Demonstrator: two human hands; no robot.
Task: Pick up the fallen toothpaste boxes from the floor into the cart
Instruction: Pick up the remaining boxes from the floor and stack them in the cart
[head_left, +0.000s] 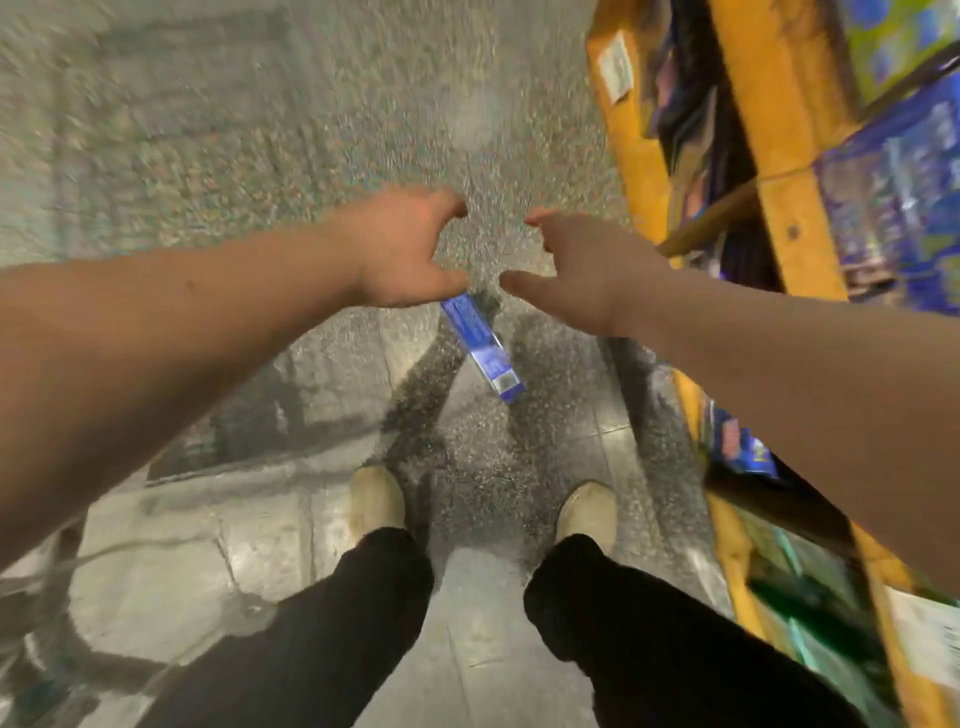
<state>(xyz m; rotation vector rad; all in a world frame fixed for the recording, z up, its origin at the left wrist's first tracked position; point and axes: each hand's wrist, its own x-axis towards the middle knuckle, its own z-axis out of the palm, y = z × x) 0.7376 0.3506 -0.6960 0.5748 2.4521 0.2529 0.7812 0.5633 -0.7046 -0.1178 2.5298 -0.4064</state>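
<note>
A blue toothpaste box lies on the speckled floor, slanting from upper left to lower right, just ahead of my feet. My left hand hovers over its upper end, fingers curled apart and holding nothing. My right hand is beside it on the right, also open, thumb stretched toward the box. Neither hand touches the box. The view is blurred by motion. The cart does not show clearly.
Yellow store shelving with blue and green packages runs along the right side. My two beige shoes and dark trousers fill the lower middle. A grey blurred wire shape sits at the lower left corner.
</note>
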